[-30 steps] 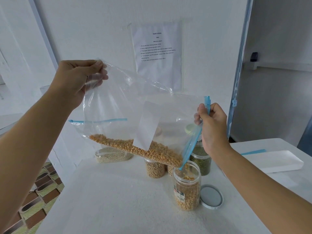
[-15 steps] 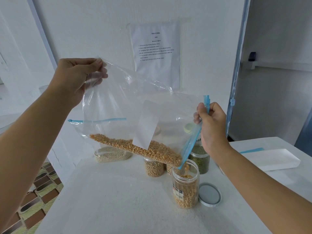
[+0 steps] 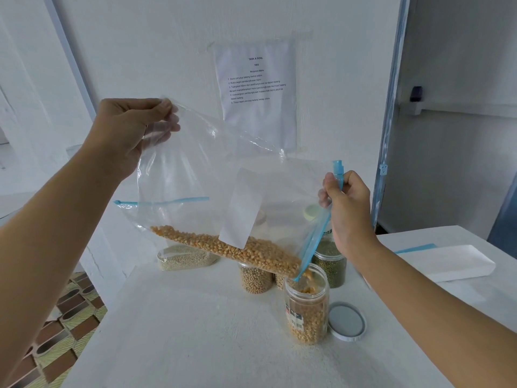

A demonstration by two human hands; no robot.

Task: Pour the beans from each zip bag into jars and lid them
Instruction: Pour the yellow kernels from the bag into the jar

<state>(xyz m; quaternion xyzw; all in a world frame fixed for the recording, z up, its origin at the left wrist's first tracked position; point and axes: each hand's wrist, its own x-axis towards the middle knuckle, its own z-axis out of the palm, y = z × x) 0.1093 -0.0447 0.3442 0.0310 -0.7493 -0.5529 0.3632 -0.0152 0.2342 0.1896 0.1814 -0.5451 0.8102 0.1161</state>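
Our left hand (image 3: 134, 130) is raised and pinches the bottom corner of the clear zip bag (image 3: 195, 169) between thumb and curled fingers. Our right hand (image 3: 348, 211), lower, grips the bag's blue zip edge (image 3: 313, 242) near its slider. The bag slopes down from the left hand toward the right, and the yellow beans (image 3: 237, 249) lie along its lower edge. They spill from the corner below the right hand into 1 open jar (image 3: 306, 306), which is already well filled. The jar's lid (image 3: 346, 321) lies flat on the white table (image 3: 195, 331), just beside the jar and under the right forearm. Behind the bag, between the hands, stand 2 filled jars, 1 tan (image 3: 256, 277) and 1 green (image 3: 330, 261). A second bag of pale grains (image 3: 183, 257) lies below the left hand.
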